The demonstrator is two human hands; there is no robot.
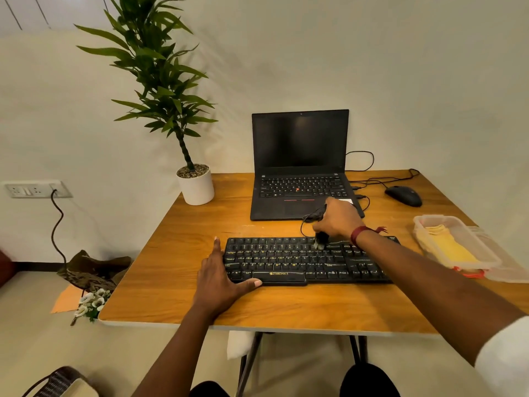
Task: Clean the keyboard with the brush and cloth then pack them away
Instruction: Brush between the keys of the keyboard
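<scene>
**Brush on the top rows, mostly buried in your fist**

Your left hand (pixel 220 282) lay flat at the nine o'clock end of the keyboard (pixel 286 262). Its fingers were straight and pressed together along the side edge, and the thumb was spread out along the front edge. Your right hand (pixel 336 219) was curled round the brush (pixel 320 240). Its handle was hidden in your grip and only the pale bristle tip showed, touching the upper key rows right of centre. A black cable (pixel 307 217) looped beside those knuckles; you couldn't tell whether your fingers touched it.

On the table (pixel 171 267), a white plant pot (pixel 196 186) stood at eleven o'clock. An open laptop (pixel 300 167) with a dark screen sat at twelve, just behind the keyboard, and a mouse (pixel 403 195) lay at one o'clock.

At three o'clock a clear plastic box (pixel 423 222) stood open with the folded yellow cloth (pixel 449 247) inside. Something orange at its near end was too blurred to make out.
</scene>
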